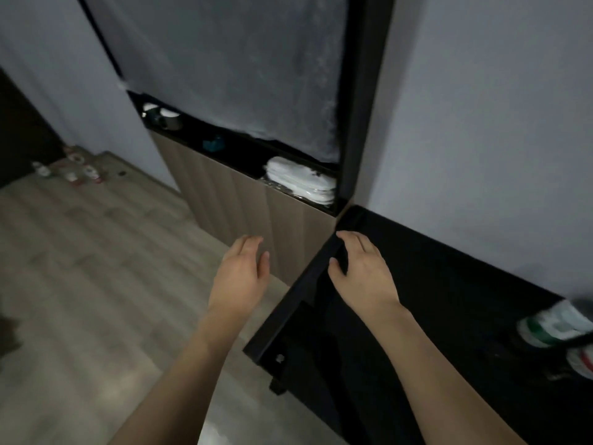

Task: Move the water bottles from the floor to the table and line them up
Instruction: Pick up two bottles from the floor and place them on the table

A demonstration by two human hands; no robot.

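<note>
Far left: I see the water bottles on the floor [72, 170], a small blurred cluster near the dark doorway, well apart from both hands; I cannot count them reliably. Centre: my left hand [239, 277] hovers over the wooden floor [80, 268], fingers relaxed and nearly straight, holding nothing. Right of centre: my right hand [359, 271] hangs at the near corner of the black table [449, 300], fingers loosely extended and empty; whether the thumb touches the edge I cannot tell. Far right: two bottles on the table [564, 329] lie blurred at the frame edge.

Risks, as I judge them: dim light and motion blur may cause a mis-grasp at the floor cluster, toppling neighbours; the table's corner sits in my walking path; careless placement could knock over the bottles already set down.
</note>
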